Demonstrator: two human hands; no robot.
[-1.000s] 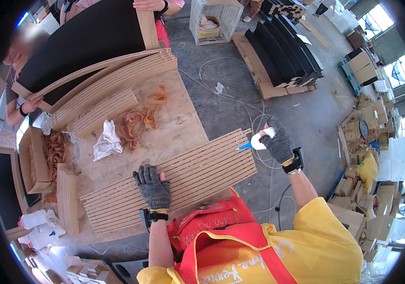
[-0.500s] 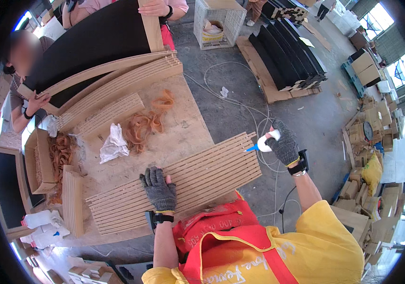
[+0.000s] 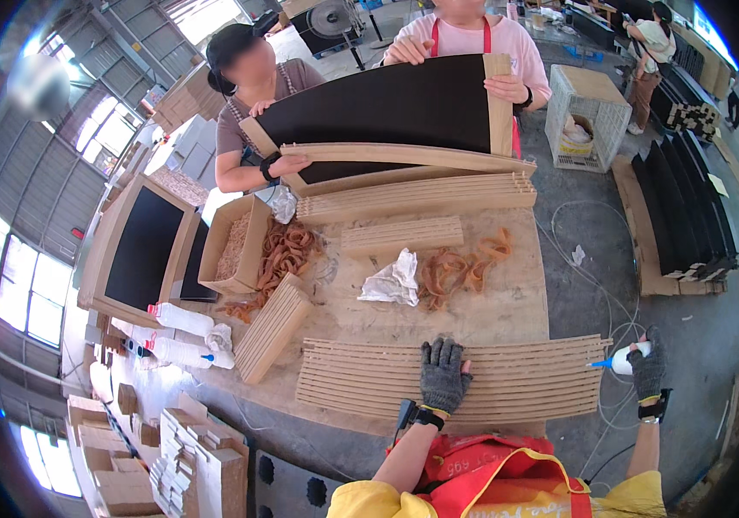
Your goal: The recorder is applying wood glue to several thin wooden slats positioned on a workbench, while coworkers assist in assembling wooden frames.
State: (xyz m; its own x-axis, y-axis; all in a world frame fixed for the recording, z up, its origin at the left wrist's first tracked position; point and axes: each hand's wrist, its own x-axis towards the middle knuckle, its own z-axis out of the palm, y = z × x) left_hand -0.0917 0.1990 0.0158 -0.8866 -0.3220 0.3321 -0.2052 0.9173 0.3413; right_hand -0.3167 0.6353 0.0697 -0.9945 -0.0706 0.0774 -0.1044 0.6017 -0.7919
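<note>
The left hand [image 3: 444,377] lies flat, gripping nothing, on wooden slats [image 3: 533,380] at the near edge of the surface [image 3: 512,321]; the right hand [image 3: 648,371] curls around a white squeeze bottle [image 3: 623,361], its blue nozzle [image 3: 600,364] by their right end. Probably glue application, calling for braced slats, even squeezing.

The wooden surface [image 3: 512,306] carries slats [image 3: 369,380] along its near edge, a slanted stack [image 3: 274,331] at left, a short stack [image 3: 404,235], crumpled white paper [image 3: 393,281] and brown bands [image 3: 447,269].
</note>
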